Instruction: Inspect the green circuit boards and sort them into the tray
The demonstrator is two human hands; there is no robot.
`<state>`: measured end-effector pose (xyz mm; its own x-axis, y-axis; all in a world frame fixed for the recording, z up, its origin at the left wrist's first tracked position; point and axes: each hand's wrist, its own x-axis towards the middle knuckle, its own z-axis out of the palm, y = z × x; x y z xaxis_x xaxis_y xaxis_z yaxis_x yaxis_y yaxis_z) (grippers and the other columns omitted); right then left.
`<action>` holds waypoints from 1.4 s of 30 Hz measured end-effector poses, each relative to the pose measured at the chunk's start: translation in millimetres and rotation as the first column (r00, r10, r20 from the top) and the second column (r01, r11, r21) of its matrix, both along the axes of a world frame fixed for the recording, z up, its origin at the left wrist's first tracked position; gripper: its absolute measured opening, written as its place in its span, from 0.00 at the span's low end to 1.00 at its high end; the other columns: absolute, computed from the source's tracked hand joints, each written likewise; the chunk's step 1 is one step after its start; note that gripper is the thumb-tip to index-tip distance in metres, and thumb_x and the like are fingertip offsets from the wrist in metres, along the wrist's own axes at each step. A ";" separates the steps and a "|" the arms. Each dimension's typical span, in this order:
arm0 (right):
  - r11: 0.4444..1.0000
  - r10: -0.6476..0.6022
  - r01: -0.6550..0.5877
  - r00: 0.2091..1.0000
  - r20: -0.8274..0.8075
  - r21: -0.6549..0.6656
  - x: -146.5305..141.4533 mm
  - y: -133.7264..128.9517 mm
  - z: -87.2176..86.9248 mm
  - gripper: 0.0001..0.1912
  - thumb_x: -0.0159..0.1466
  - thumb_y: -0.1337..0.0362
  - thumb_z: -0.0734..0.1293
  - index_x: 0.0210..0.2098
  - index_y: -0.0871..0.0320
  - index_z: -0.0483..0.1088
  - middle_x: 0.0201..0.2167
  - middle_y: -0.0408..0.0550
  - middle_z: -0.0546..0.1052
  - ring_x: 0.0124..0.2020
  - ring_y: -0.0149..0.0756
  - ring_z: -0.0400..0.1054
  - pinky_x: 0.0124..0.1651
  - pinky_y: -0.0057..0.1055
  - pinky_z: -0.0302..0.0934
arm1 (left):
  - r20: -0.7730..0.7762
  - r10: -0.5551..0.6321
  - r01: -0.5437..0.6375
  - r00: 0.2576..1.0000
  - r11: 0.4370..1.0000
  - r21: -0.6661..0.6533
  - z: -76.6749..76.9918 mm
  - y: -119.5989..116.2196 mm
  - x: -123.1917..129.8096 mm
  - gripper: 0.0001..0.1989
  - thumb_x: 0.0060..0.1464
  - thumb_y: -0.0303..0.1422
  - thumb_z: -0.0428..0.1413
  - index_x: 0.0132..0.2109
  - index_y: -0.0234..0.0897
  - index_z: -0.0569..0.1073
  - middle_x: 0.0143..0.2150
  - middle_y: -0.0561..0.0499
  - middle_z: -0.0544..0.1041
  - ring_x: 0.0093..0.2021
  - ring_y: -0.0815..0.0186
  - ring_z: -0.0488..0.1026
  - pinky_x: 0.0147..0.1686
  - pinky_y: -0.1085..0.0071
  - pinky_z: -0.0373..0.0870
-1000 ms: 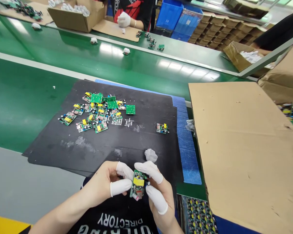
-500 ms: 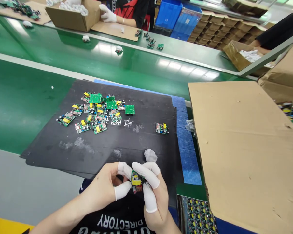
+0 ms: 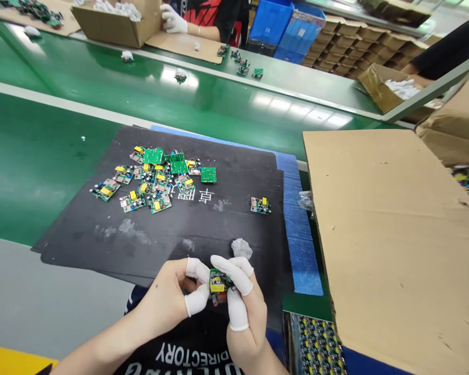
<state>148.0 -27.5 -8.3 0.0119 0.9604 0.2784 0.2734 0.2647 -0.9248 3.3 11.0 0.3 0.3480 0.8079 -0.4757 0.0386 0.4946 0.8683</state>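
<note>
A small circuit board (image 3: pixel 218 284) with a yellow part is held between both hands near the mat's front edge. My left hand (image 3: pixel 175 291) pinches its left side, with white covers on thumb and finger. My right hand (image 3: pixel 244 307), also with white finger covers, grips its right side. Just beyond the right fingers lies a whitish translucent lump (image 3: pixel 241 249) on the black mat (image 3: pixel 203 229). One single board (image 3: pixel 260 205) rests near the mat's right edge. Several boards (image 3: pixel 160 182) are heaped at the mat's back left, some with their green undersides up.
A large cardboard sheet (image 3: pixel 391 234) stands at the right, beside a tray of boards (image 3: pixel 322 344). Across the green conveyor (image 3: pixel 226 104), a person's gloved hand (image 3: pixel 174 20) is by a cardboard box (image 3: pixel 105 28). Small pieces with white lumps sit on the conveyor.
The pieces with white lumps on the conveyor have shifted left. Both hands still hold the board, and the right hand has moved very slightly left and up.
</note>
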 end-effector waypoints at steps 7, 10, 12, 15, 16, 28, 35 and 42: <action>0.981 -0.051 0.031 0.993 -0.104 -0.191 1.1 0.9 -2.2 0.23 0.64 0.70 0.55 0.54 0.50 0.69 0.43 0.46 0.74 0.43 0.37 0.69 0.47 0.34 0.66 | 0.097 -0.020 0.026 0.995 0.998 -0.062 -4.4 -1.0 -2.4 0.10 0.43 0.36 0.59 0.27 0.31 0.76 0.26 0.49 0.76 0.25 0.70 0.68 0.26 0.76 0.66; 0.971 -0.090 0.054 0.985 -0.147 -0.234 5.4 -0.6 -4.2 0.21 0.64 0.69 0.56 0.52 0.51 0.71 0.45 0.47 0.75 0.46 0.40 0.70 0.52 0.40 0.65 | 0.112 -0.091 0.099 0.990 0.993 -0.061 -7.0 -0.4 -6.9 0.11 0.46 0.37 0.59 0.32 0.32 0.77 0.29 0.47 0.77 0.27 0.68 0.70 0.26 0.76 0.67; 0.967 -0.141 0.098 0.975 -0.174 -0.233 10.2 -3.0 -7.5 0.20 0.64 0.68 0.57 0.51 0.51 0.72 0.50 0.47 0.74 0.54 0.44 0.66 0.57 0.44 0.61 | 0.028 -0.130 0.130 0.991 0.991 -0.011 -6.4 3.0 -9.5 0.12 0.47 0.36 0.58 0.35 0.32 0.78 0.32 0.47 0.77 0.29 0.68 0.70 0.27 0.76 0.67; 0.965 -0.206 0.153 0.945 -0.253 -0.215 18.9 -7.2 -13.0 0.20 0.64 0.67 0.57 0.53 0.50 0.70 0.56 0.47 0.71 0.59 0.46 0.62 0.61 0.48 0.57 | -0.223 -0.161 0.198 0.961 0.969 0.151 -0.9 16.8 -8.2 0.11 0.49 0.34 0.56 0.38 0.34 0.77 0.32 0.49 0.76 0.29 0.69 0.68 0.25 0.77 0.65; 0.964 -0.221 0.166 0.934 -0.279 -0.206 21.7 -8.5 -14.2 0.20 0.65 0.67 0.57 0.53 0.50 0.69 0.56 0.47 0.71 0.58 0.46 0.63 0.60 0.49 0.57 | -0.325 -0.163 0.245 0.931 0.942 0.230 1.9 23.9 -5.4 0.10 0.50 0.33 0.55 0.38 0.34 0.77 0.30 0.50 0.75 0.27 0.70 0.68 0.25 0.77 0.64; 0.892 -0.424 0.369 0.883 -0.202 -0.260 38.9 -13.4 -18.9 0.18 0.65 0.63 0.61 0.54 0.52 0.66 0.53 0.49 0.73 0.52 0.38 0.70 0.53 0.35 0.67 | -0.938 0.160 0.949 0.306 0.024 0.314 21.7 51.9 80.4 0.09 0.55 0.17 0.48 0.36 0.31 0.71 0.32 0.42 0.73 0.37 0.56 0.70 0.21 0.71 0.59; 0.826 -0.550 0.517 0.825 -0.126 -0.224 51.2 9.8 -33.0 0.22 0.63 0.61 0.62 0.56 0.58 0.62 0.51 0.57 0.72 0.49 0.40 0.71 0.52 0.39 0.68 | -0.921 0.183 0.936 0.343 0.016 0.351 14.9 66.8 64.4 0.06 0.57 0.21 0.51 0.35 0.32 0.71 0.32 0.43 0.73 0.37 0.58 0.70 0.24 0.70 0.62; 0.896 -0.398 0.417 0.907 0.139 -0.151 65.3 44.9 -17.1 0.19 0.60 0.64 0.62 0.51 0.59 0.66 0.38 0.52 0.76 0.35 0.38 0.73 0.40 0.38 0.71 | -0.784 0.193 0.747 0.590 0.239 0.621 -9.8 53.1 -12.0 0.11 0.62 0.31 0.46 0.44 0.37 0.72 0.38 0.48 0.76 0.37 0.63 0.70 0.35 0.70 0.69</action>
<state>213.4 17.4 -25.4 0.3931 0.9104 0.1292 0.4177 -0.0516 -0.9071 -8.8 64.1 -9.4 0.6623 0.7131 0.2300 0.6588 -0.7004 0.2745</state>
